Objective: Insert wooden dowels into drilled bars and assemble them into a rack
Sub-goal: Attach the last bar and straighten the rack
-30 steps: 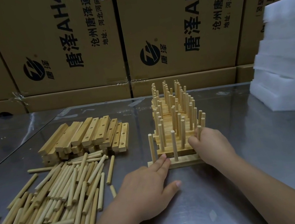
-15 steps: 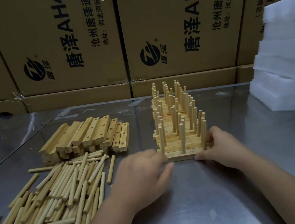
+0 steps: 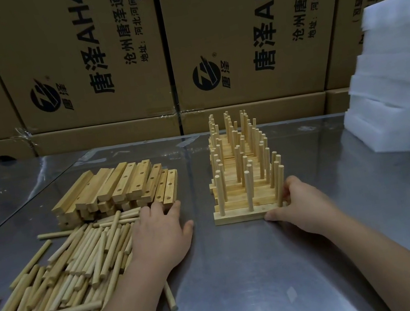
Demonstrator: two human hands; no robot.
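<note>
A row of finished bars with upright dowels runs away from me at the table's middle. Its nearest bar carries three dowels. My right hand rests against that bar's right end, thumb at its front corner, fingers beside the right dowel. A pile of drilled bars lies at the left, with loose dowels heaped in front of it. My left hand lies palm down over the dowel heap, fingertips touching the near ends of the drilled bars, fingers spread and holding nothing.
The steel table reflects light. Printed cardboard boxes wall off the back. White foam blocks are stacked at the right edge. One stray dowel lies beside my left forearm.
The nearest bar with its three dowels was pushed back against the row. My left hand then left it and moved left and away, onto the dowel heap at the drilled bars.
</note>
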